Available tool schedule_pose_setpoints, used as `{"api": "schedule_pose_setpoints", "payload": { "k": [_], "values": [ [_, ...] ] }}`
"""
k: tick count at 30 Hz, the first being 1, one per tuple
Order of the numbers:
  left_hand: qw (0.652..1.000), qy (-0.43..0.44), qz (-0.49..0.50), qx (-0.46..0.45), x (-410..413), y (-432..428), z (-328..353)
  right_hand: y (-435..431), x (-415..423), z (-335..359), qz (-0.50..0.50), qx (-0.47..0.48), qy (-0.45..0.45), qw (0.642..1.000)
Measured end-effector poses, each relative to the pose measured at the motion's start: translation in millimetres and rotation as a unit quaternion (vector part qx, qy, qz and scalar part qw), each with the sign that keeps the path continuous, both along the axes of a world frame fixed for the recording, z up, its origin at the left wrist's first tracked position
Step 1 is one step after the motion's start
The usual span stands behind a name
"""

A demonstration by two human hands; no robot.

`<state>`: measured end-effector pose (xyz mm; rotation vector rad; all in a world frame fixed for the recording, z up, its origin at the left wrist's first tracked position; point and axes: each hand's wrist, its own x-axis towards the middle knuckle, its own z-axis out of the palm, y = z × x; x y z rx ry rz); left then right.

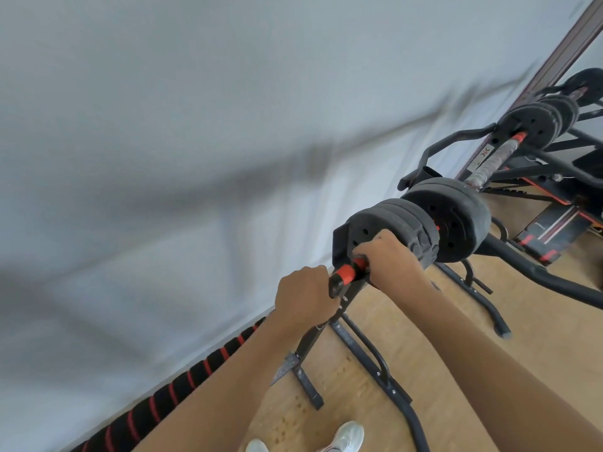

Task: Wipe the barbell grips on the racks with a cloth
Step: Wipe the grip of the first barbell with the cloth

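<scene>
Barbell's orange-black end sleeve is gripped by right hand w/ fingers curled round it; left hand fisted just beside, prob. steadying rack upright. No cloth seen.

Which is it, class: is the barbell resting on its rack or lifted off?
On the rack, as far as shows. The barbell lies across the rack, both hands at its orange end; the actual contact point is hidden by the plates.

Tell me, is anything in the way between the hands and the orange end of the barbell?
Nothing visible is in the way. The right hand is already wrapped around the bar beside the orange end, against the black weight plates. The left hand is closed right at the bar's tip. No cloth is visible.
</scene>
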<state>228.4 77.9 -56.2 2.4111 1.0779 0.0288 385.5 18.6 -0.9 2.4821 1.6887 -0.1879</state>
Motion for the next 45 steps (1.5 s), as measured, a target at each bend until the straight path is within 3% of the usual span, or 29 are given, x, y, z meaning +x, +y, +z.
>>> {"api": "schedule_pose_setpoints", "payload": {
  "k": [2, 4, 6, 7, 10, 13, 15, 17, 19, 22, 25, 28, 30, 34, 38, 40, 43, 45],
  "values": [
    [0.977, -0.018, -0.009, -0.212, 0, 23, 2, 5, -8, 0, -0.001, 0.012, -0.013, 1.000],
    [0.911, -0.018, -0.009, -0.411, -3, 41, 8, 4, -26, -7, -0.012, 0.040, 0.012, 0.999],
    [0.852, 0.003, -0.026, -0.523, -7, 46, 13, -1, -48, -14, 0.010, 0.060, 0.077, 0.995],
    [0.839, 0.003, -0.038, -0.543, -7, 46, 14, -4, -57, -18, 0.032, 0.064, 0.102, 0.992],
    [0.858, -0.005, -0.028, -0.513, -7, 40, 22, -6, -51, -21, 0.074, 0.061, 0.072, 0.993],
    [0.896, -0.001, 0.004, -0.444, -6, 35, 23, 0, -17, -3, 0.002, 0.033, 0.034, 0.999],
    [0.946, 0.015, 0.009, -0.325, -2, 22, 18, 0, -6, 3, -0.030, 0.019, 0.002, 0.999],
    [0.992, 0.037, 0.022, -0.118, 0, 5, 14, -3, -15, -2, -0.055, 0.046, -0.007, 0.997],
    [0.998, 0.039, 0.018, 0.050, 1, -10, 12, -9, -34, -9, -0.067, 0.085, 0.028, 0.994],
    [0.987, 0.048, 0.003, 0.155, 0, -21, 6, -25, -63, -19, -0.026, 0.098, 0.083, 0.991],
    [0.992, 0.035, -0.009, 0.123, -1, -14, 7, -27, -49, -16, 0.016, 0.087, 0.093, 0.992],
    [0.991, 0.041, -0.034, -0.121, -4, 16, 12, -4, -13, 5, -0.002, -0.026, 0.003, 1.000],
    [0.954, 0.008, -0.036, -0.296, -9, 29, 10, 9, -9, 16, -0.044, -0.043, -0.017, 0.998],
    [0.889, -0.051, 0.024, -0.455, -16, 33, 15, 6, -47, 3, -0.057, 0.012, -0.021, 0.998],
    [0.876, -0.031, 0.019, -0.482, -18, 35, 25, -6, -66, -9, 0.066, 0.034, 0.054, 0.996],
    [0.885, -0.040, 0.017, -0.463, -16, 35, 20, -6, -48, -1, 0.069, 0.014, 0.049, 0.996],
    [0.934, -0.036, 0.014, -0.356, -12, 26, 15, 3, -10, 20, -0.008, -0.057, -0.018, 0.998],
    [0.984, 0.008, 0.004, -0.176, -11, 9, 14, 4, -1, 20, -0.035, -0.050, -0.046, 0.997]
  ]
}}
